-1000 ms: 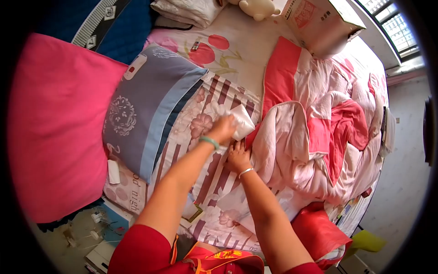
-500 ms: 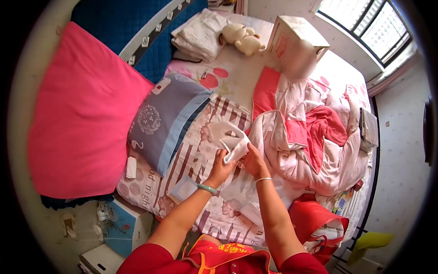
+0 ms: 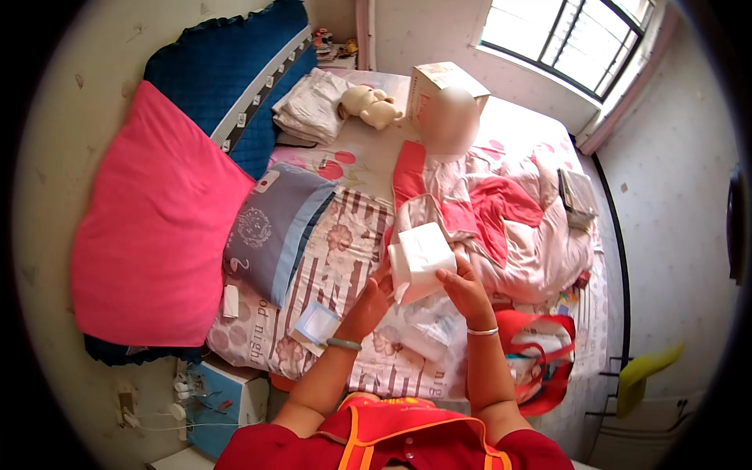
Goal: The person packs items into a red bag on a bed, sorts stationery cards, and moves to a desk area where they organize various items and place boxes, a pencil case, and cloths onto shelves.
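Note:
Above the bed, both my hands hold a small white box-shaped thing [image 3: 424,260], its pale upper face toward me; whether it is card, plastic or folded cloth I cannot make out. My left hand [image 3: 374,301] supports its lower left side, some fingers hidden behind it. At the right edge, my right hand [image 3: 465,291] grips it with the thumb on the near face. Under my forearms lie an open light-blue and white box [image 3: 316,323] and a clear plastic bag [image 3: 431,329] with something white in it.
A grey-blue pillow [image 3: 274,227] and a pink cushion [image 3: 157,235] lie on the left. To the right are a crumpled pink quilt [image 3: 501,219] and a red bag [image 3: 560,368]. Farther back are a plush toy [image 3: 370,106] and a carton [image 3: 450,78].
The white thing has turned, from showing an open, hollow side to showing a flat, closed face. My hands have spread apart around it, and the view has shifted.

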Demonstrator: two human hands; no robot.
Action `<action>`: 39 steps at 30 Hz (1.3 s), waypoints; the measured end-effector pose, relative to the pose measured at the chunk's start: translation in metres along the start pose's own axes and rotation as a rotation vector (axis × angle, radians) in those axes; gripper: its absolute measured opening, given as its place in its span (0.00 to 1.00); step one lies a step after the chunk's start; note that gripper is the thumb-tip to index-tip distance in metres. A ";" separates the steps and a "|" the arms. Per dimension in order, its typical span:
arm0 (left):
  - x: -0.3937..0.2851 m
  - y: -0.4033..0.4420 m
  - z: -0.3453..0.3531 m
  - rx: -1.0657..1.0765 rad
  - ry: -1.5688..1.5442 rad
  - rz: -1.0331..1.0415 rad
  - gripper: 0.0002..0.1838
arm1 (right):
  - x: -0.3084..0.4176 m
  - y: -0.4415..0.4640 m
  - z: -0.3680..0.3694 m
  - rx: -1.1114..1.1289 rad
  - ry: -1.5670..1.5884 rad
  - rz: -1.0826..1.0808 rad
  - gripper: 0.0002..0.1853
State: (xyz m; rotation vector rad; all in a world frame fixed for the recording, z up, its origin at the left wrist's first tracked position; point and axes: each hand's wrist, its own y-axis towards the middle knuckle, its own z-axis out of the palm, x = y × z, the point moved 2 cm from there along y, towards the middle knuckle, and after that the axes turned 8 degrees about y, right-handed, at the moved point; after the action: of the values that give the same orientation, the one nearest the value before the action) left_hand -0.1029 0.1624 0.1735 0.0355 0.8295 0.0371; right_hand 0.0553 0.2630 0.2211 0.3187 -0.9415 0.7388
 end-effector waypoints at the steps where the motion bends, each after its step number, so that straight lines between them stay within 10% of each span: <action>1: -0.002 -0.005 0.008 0.012 -0.006 -0.015 0.44 | 0.005 -0.014 0.011 -0.011 0.087 -0.010 0.20; 9: -0.006 -0.026 0.074 0.183 0.396 0.016 0.57 | 0.021 -0.087 0.036 -0.090 0.158 -0.079 0.18; 29: 0.010 -0.041 0.130 -0.088 0.171 -0.020 0.24 | 0.086 -0.184 0.034 -0.095 -0.541 -0.236 0.14; 39: -0.012 -0.059 0.169 -0.009 0.040 -0.062 0.20 | 0.040 -0.187 -0.054 -0.141 -0.807 -0.312 0.41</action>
State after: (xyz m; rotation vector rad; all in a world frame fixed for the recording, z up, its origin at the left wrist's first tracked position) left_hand 0.0146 0.1000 0.2941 0.0008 0.8699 -0.0176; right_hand 0.2337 0.1759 0.2355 0.6453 -1.6478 0.2341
